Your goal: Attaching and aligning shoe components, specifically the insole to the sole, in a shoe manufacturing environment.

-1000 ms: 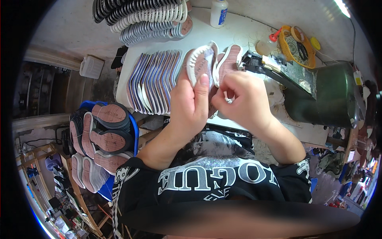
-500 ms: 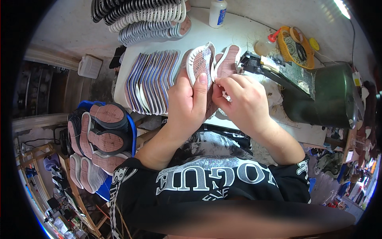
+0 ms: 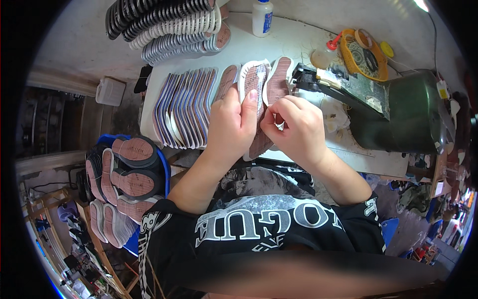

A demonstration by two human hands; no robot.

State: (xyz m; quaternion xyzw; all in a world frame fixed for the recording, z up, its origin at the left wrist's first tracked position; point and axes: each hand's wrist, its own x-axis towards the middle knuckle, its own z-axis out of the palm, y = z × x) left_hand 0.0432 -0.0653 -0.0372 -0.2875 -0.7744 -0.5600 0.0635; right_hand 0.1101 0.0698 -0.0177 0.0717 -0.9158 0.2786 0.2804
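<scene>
In my left hand (image 3: 230, 124) is a white-rimmed shoe sole (image 3: 255, 82) with a pinkish-brown patterned face, tilted up toward me. The thumb lies along that face and the fingers wrap behind it. My right hand (image 3: 298, 124) is closed, its thumb and fingertips pinched together at the sole's right edge. What the pinch holds, if anything, is too small to make out. Beyond the right hand lies a similar pinkish sole (image 3: 277, 84), partly covered. Left of the held sole, a pinkish insole (image 3: 227, 82) rests on the white table (image 3: 294, 37).
A tight row of insoles (image 3: 183, 109) stands at left, below stacked black, white and grey soles (image 3: 172, 27). A white bottle (image 3: 262, 19), yellow basket (image 3: 354, 55) and dark machine arm (image 3: 328, 82) with a green body (image 3: 413, 114) lie beyond. A blue crate (image 3: 166, 167) holds soles.
The view has shifted slightly. My left hand and the held sole have moved a little right over the table, uncovering more of the insole beside it. The right fingertips sit slightly lower along the edge.
</scene>
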